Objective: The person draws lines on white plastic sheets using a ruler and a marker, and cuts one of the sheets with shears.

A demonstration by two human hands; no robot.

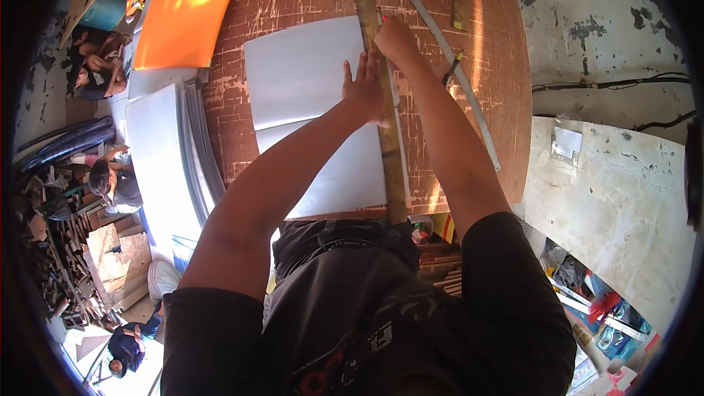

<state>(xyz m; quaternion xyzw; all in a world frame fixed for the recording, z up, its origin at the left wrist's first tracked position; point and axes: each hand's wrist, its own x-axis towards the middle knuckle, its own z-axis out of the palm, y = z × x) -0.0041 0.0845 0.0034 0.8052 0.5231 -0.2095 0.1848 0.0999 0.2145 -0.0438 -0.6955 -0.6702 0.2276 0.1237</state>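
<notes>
Spread fingers of my left hand [362, 90] press on a long brownish straightedge [394, 169] and on the grey-white sheet [315, 165] beside it. A line runs across the sheet, which lies flat on the worn red-brown table. Close to the straightedge's far end, my right hand [398, 40] is closed around something small; only a red bit shows, so its kind cannot be made out. Just right of the straightedge is a narrow pale strip [397, 94], partly under my right arm.
A long thin metal strip [440, 26] crosses the table at right, with a dark cutter-like tool [453, 68] against it. An orange sheet [183, 26] lies far left, above a stack of pale sheets [158, 150]. Several people sit at left, near wood scraps [117, 257].
</notes>
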